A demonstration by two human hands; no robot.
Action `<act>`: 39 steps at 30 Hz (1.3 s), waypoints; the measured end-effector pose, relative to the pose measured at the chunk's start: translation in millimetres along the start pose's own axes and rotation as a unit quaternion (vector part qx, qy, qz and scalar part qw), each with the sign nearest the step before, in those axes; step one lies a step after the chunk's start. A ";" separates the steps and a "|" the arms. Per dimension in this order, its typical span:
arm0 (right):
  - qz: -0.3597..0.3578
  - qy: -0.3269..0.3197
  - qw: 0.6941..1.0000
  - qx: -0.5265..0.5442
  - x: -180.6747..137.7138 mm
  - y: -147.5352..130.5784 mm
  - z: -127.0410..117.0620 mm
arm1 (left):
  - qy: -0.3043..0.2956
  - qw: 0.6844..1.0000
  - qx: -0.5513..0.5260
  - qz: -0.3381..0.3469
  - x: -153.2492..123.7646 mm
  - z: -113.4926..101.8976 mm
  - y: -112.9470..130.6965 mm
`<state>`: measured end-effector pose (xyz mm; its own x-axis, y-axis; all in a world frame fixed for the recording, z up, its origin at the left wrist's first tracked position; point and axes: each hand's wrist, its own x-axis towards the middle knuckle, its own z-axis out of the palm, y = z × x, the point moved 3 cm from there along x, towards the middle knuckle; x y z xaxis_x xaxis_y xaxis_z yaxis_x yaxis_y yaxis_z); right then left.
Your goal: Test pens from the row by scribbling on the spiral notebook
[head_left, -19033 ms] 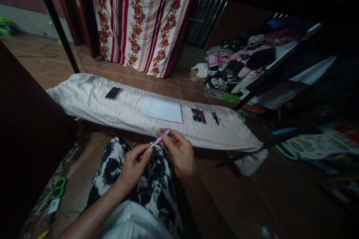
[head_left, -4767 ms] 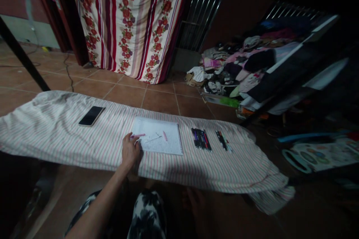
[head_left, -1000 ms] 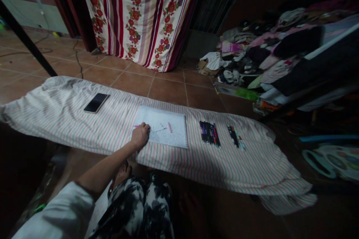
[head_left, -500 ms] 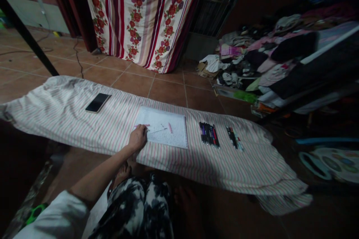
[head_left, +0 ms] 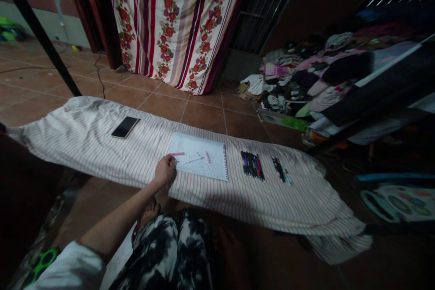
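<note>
My left hand (head_left: 165,170) is at the left edge of a spiral notebook (head_left: 217,165), its fingers curled together. Whatever they may pinch is too small to make out. Just beyond the fingertips lies a slim pink pen part (head_left: 177,153). On the open page rest a thin pen refill (head_left: 194,160), a tiny dark-tipped piece (head_left: 199,154) and a second, shorter pink pen part (head_left: 207,157). My right hand is out of view.
A striped cloth (head_left: 210,195) covers the long table. A phone (head_left: 125,127) lies to the left. Right of the notebook are a row of several pens (head_left: 252,166) and a smaller group of pens (head_left: 281,170). Piled clothes (head_left: 306,72) stand behind, right.
My left hand has drawn back slightly from the pink pen part toward the notebook's left edge. The whole view has shifted a little; the pen parts stay on the page.
</note>
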<state>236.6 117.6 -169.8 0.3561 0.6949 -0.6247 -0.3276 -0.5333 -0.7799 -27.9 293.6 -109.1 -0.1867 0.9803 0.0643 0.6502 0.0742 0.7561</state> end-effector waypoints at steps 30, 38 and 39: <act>-0.251 -0.171 0.953 -0.026 -71.8 -114.4 98.8 | -0.100 0.908 -0.406 -0.032 -104.2 3.8 78.0; -0.248 -0.176 0.952 -0.026 -70.6 -112.2 108.8 | -0.105 0.901 -0.420 -0.039 -106.8 3.0 79.1; -0.250 -0.177 0.952 -0.030 -69.6 -111.8 109.3 | -0.106 0.900 -0.420 -0.040 -106.8 3.3 79.2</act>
<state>152.7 181.6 -34.9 0.1344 0.9821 -0.1322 -0.1410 -0.1131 -0.9835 45.9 195.3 -58.3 -0.0053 0.9974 -0.0712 -0.1631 0.0694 0.9842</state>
